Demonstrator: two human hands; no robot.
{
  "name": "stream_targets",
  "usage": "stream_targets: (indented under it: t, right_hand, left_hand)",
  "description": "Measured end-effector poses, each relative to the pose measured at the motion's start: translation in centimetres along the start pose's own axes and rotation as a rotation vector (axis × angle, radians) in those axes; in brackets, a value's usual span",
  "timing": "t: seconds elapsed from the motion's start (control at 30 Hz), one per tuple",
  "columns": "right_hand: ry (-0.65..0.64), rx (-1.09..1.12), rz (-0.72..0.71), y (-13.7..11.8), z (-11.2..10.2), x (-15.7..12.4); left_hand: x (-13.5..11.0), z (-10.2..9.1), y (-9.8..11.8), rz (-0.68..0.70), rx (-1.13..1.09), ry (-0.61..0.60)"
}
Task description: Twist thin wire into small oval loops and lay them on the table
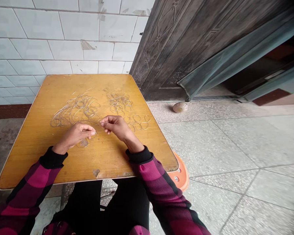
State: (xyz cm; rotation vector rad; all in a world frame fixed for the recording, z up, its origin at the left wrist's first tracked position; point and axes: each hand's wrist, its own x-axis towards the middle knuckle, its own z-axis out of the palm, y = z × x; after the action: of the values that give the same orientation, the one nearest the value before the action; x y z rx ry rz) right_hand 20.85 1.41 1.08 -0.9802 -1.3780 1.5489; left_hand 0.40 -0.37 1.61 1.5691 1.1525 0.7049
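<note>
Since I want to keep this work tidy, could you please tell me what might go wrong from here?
The thin wire loop pinched at the left hand could slip and catch in the tangled wire heap beside it. The right hand, hovering close by, might snag it too. The separate loops lie towards the table's right edge and could be brushed onto the floor.

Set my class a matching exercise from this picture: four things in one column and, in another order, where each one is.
Things:
1. Tangle of wire loops
2. Round orange plastic object
3. Pale rounded object
4. White tiled wall

Places:
A. On the floor near the dark door
B. Behind the yellow wooden table
C. On the tabletop
D. Partly below the table's near right corner

Pairs: 1-C, 2-D, 3-A, 4-B
</note>
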Motion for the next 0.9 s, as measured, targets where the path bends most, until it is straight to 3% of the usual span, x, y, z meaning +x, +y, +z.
stream_targets:
  t: [0.2,0.33,0.53,0.9]
  right_hand:
    - [0.0,-0.003,-0.001,0.0,0.1,-0.1]
    - [-0.062,-0.043,0.016,-0.2,0.5,-0.5]
    - [-0.088,-0.024,0.032,-0.1,0.9,-0.6]
    - [-0.096,-0.012,0.056,0.1,0.8,-0.4]
  left_hand:
    - [0.1,0.2,-0.5,0.082,-0.023,0.077]
    - [0.1,0.5,-0.2,0.019,-0.224,0.135]
    - [0.2,1.2,-0.3,-0.083,-0.546,0.142]
    - [0.4,1.4,-1.1,-0.092,-0.632,0.105]
